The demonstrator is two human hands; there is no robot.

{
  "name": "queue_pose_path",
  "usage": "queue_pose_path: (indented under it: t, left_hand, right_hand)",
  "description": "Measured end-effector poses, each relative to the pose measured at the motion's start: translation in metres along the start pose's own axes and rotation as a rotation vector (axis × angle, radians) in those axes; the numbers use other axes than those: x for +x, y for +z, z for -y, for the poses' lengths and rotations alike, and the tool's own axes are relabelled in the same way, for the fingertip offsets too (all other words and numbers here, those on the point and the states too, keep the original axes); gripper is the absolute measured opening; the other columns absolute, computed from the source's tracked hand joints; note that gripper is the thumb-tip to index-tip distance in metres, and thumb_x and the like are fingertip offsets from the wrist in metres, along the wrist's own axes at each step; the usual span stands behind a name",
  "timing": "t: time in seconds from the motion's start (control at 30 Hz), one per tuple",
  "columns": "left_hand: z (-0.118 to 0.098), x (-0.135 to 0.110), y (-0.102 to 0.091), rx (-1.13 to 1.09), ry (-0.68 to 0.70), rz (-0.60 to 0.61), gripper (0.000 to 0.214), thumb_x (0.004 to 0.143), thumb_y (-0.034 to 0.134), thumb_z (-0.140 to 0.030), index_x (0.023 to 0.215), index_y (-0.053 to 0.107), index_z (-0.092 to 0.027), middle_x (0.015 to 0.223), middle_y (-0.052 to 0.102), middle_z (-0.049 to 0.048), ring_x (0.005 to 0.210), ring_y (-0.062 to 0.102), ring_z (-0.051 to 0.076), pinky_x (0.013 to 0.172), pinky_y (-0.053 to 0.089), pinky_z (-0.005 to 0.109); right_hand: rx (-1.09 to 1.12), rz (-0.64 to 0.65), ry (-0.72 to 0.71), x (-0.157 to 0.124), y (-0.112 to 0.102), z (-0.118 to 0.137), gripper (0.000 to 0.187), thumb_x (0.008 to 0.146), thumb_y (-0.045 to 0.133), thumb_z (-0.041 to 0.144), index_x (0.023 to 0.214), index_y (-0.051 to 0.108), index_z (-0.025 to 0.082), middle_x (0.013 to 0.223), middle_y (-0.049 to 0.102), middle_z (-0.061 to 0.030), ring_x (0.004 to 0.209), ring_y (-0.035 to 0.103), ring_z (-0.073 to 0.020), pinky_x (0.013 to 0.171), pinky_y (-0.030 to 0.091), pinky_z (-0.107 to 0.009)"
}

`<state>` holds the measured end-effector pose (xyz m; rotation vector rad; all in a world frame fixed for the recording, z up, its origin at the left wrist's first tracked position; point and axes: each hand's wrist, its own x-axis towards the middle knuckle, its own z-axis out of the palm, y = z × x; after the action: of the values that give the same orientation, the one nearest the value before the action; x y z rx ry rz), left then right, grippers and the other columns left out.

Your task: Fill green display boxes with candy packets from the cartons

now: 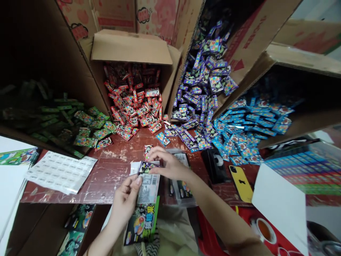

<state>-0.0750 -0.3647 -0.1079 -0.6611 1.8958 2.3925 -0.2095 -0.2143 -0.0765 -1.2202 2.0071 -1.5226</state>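
Observation:
My left hand (127, 195) pinches the top of a clear printed bag (145, 202) with a barcode and a green bottom. My right hand (167, 164) is closed on a small purple candy packet (146, 167) at the mouth of that bag. A red packet (148, 151) lies on the red-brown table (112, 170) just beyond my fingers. Four tipped cardboard boxes spill small packets onto the table: green packets (87, 131) at the left, red packets (135, 106) in the middle, purple packets (199, 92) right of them, blue packets (247, 124) at the far right.
A white sheet of small labels (60, 172) lies at the left. A black tape dispenser (215, 164) and a yellow phone (241, 183) sit to the right of my hands. More printed bags (183, 188) lie under my right wrist. A cup of tea (263, 231) stands at the lower right.

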Motion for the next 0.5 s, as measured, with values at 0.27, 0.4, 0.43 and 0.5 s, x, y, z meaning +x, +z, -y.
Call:
queue_pose_path:
  t: [0.27, 0.4, 0.43, 0.5]
  left_hand:
    - [0.009, 0.004, -0.018, -0.035, -0.044, -0.092, 0.043, 0.075, 0.068, -0.052, 0.099, 0.067, -0.016, 0.082, 0.073, 0.0045, 0.071, 0.064, 0.016, 0.064, 0.048, 0.021]
    - [0.009, 0.004, -0.023, -0.037, -0.054, -0.134, 0.049, 0.073, 0.069, -0.053, 0.102, 0.066, -0.014, 0.086, 0.073, 0.0063, 0.077, 0.066, 0.02, 0.067, 0.05, 0.024]
    - [0.01, 0.004, -0.025, -0.04, -0.055, -0.14, 0.05, 0.073, 0.07, -0.053, 0.103, 0.066, -0.014, 0.087, 0.073, 0.0067, 0.078, 0.066, 0.02, 0.067, 0.05, 0.025]
    - [0.011, 0.005, -0.029, -0.041, -0.048, -0.149, 0.05, 0.072, 0.071, -0.052, 0.104, 0.066, -0.014, 0.088, 0.073, 0.0069, 0.077, 0.066, 0.02, 0.067, 0.051, 0.025]
  right_hand:
    - [-0.192, -0.286, 0.46, 0.021, 0.015, -0.054, 0.024, 0.071, 0.074, 0.039, 0.08, 0.066, 0.018, 0.1, 0.061, -0.0079, 0.103, 0.057, -0.0235, 0.09, 0.046, -0.038]
    - [-0.316, -0.449, 0.723, 0.056, 0.022, -0.091, 0.059, 0.039, 0.09, 0.031, 0.087, 0.061, 0.014, 0.11, 0.057, -0.0137, 0.115, 0.05, -0.0347, 0.098, 0.039, -0.048]
    - [-0.293, -0.455, 0.732, 0.062, 0.025, -0.098, 0.061, 0.037, 0.09, 0.028, 0.088, 0.06, 0.014, 0.109, 0.057, -0.0139, 0.114, 0.05, -0.035, 0.098, 0.039, -0.049]
    - [-0.223, -0.456, 0.728, 0.066, 0.027, -0.107, 0.052, 0.046, 0.087, 0.028, 0.087, 0.058, 0.015, 0.101, 0.061, -0.0108, 0.104, 0.057, -0.0307, 0.091, 0.045, -0.046]
